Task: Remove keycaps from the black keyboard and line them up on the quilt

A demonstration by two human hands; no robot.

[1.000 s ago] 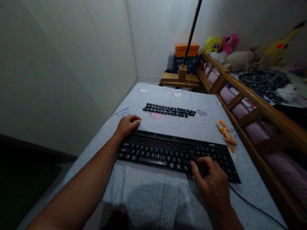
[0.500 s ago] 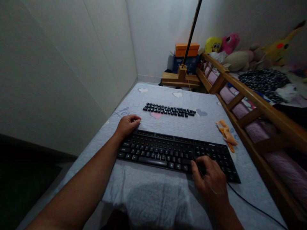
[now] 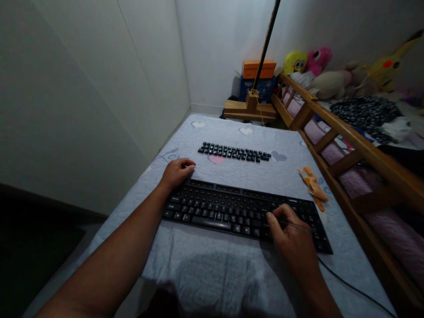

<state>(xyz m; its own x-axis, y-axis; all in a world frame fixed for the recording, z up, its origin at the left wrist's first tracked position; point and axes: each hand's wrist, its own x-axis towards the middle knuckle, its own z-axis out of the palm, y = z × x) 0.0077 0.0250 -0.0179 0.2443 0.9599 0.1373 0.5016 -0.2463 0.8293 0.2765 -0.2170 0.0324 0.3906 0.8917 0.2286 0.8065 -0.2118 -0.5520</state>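
Observation:
A black keyboard [image 3: 212,224] lies across the quilted cloth in front of me; its upper rows show bare switch spots without caps. At its far left corner rests my left hand [image 3: 178,172], fingers curled together; whether anything is in them is hidden. Over the right part of the keyboard, my right hand [image 3: 291,232] pinches a thin wire tool [image 3: 294,225], which sticks out across the back of the fingers. Beyond the keyboard, loose black keycaps [image 3: 233,152] are laid out in rows on the cloth.
To the right lies a brush with an orange handle [image 3: 319,204] beside a peach-coloured cloth [image 3: 317,190]. A wooden bed rail [image 3: 351,137] runs along the right side, with plush toys behind it. The keyboard cable [image 3: 351,282] trails to the lower right.
My right hand has lifted slightly up and to the right from the keys, its wire tool now showing more plainly. My left hand has stayed in place.

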